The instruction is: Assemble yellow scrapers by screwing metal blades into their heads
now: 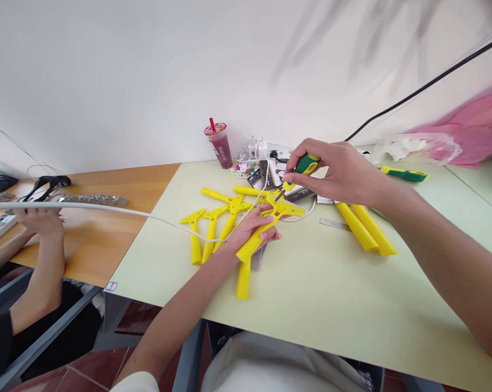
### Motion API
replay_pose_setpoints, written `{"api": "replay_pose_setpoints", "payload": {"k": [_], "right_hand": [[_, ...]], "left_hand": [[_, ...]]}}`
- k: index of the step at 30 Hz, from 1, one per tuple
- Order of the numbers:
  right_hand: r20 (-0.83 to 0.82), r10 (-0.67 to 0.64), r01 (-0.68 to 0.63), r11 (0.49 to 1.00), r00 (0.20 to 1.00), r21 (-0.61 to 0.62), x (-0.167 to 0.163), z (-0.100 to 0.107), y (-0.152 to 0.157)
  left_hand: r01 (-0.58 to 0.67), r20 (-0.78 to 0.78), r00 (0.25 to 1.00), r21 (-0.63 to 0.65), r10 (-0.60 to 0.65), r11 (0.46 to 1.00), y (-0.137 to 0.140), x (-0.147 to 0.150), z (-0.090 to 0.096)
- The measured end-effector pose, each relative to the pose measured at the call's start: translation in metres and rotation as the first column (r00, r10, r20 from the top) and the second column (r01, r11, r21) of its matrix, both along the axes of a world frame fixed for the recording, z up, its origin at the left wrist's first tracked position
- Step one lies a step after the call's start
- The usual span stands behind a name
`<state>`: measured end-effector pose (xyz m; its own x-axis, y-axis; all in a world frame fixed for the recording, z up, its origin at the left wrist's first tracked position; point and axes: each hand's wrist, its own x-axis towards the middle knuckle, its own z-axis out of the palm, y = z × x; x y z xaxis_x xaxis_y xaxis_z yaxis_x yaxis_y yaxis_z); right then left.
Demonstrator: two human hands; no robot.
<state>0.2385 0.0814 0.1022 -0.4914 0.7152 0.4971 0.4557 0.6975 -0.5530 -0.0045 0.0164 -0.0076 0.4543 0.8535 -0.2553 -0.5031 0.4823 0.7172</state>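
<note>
My left hand (249, 227) is closed around a yellow plastic scraper (252, 246), its wide head turned up and away from me. Between the fingers of my right hand (339, 170) is a green and yellow screwdriver (306, 164), tilted, its tip at the scraper's head by a screw. Several more yellow scrapers (195, 239) lie to the left of and beneath my left hand. On the right, two yellow handles (362, 231) lie side by side near a thin flat metal blade (334, 224). Another green and yellow screwdriver (409, 175) rests behind my right forearm.
Behind the scrapers are small black boxes (254, 178), a power strip (279, 154) and a cup with a red straw (220, 147). A white cable (168, 224) crosses before my left wrist. Pink plastic (462, 133) lies back right. At left, a co-worker's hand (42, 222) is over a wooden desk.
</note>
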Motion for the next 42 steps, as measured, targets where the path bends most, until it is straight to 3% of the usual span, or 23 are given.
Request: {"api": "replay_pose_setpoints", "payload": {"k": [20, 27, 36, 42], "right_hand": [[0.022, 0.040, -0.042, 0.992, 0.999, 0.116, 0.000, -0.003, -0.001], [0.075, 0.168, -0.172, 0.984, 0.983, 0.042, -0.003, 0.003, -0.007], [0.063, 0.092, -0.098, 0.990, 0.994, 0.098, -0.004, 0.000, -0.008], [0.052, 0.162, -0.164, 0.986, 0.985, 0.041, -0.010, 0.006, -0.019]], "left_hand": [[-0.005, -0.070, 0.997, 0.043, 0.008, 0.999, 0.000, 0.001, -0.005], [-0.062, -0.051, 0.997, 0.002, 0.062, 0.998, -0.002, 0.005, -0.001], [-0.122, -0.042, 0.992, 0.021, 0.123, 0.992, -0.005, 0.006, 0.004], [-0.115, -0.025, 0.993, 0.029, 0.116, 0.993, -0.003, 0.007, -0.001]]}}
